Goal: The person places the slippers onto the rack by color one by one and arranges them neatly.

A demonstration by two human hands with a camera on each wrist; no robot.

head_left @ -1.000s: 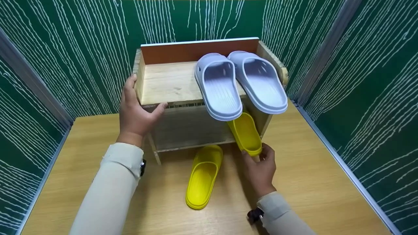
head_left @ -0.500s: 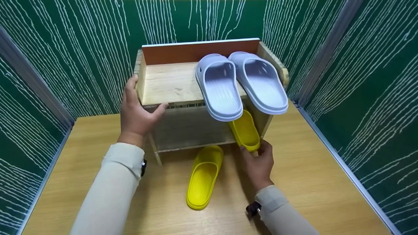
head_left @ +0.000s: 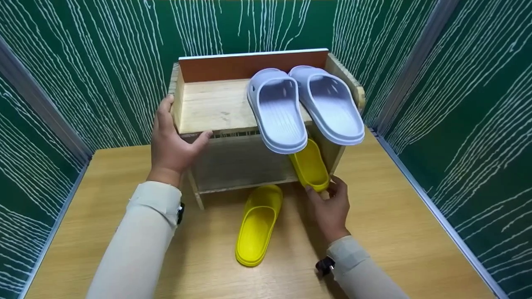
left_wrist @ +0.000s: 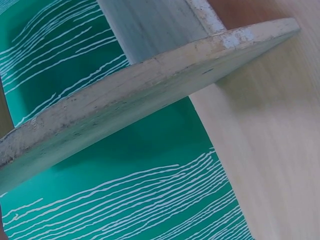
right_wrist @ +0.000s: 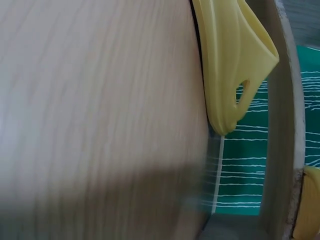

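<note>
A small two-tier wooden shoe rack [head_left: 216,110] stands on the table. My left hand [head_left: 172,147] grips its left side, thumb on the upper shelf's front edge and fingers along the outer panel. My right hand [head_left: 331,211] pinches the heel end of a yellow clog [head_left: 311,166], whose toe lies inside the lower tier, hidden beneath the upper shelf. Another yellow clog [head_left: 255,232] rests on the table, toe toward the rack; the right wrist view shows a yellow clog [right_wrist: 225,65] from the side. Two pale lilac clogs [head_left: 282,112] sit side by side on the upper shelf's right half.
Green walls [head_left: 108,74] with white streaks enclose the wooden table [head_left: 203,265] at the back and both sides. The lilac clogs' heels overhang the shelf front, above the held clog. The rack's right side panel [head_left: 345,79] stands close beside them.
My right hand has pushed the yellow clog a little farther into the lower tier, then nearly stopped. My left hand, the other yellow clog and the lilac pair keep their places.
</note>
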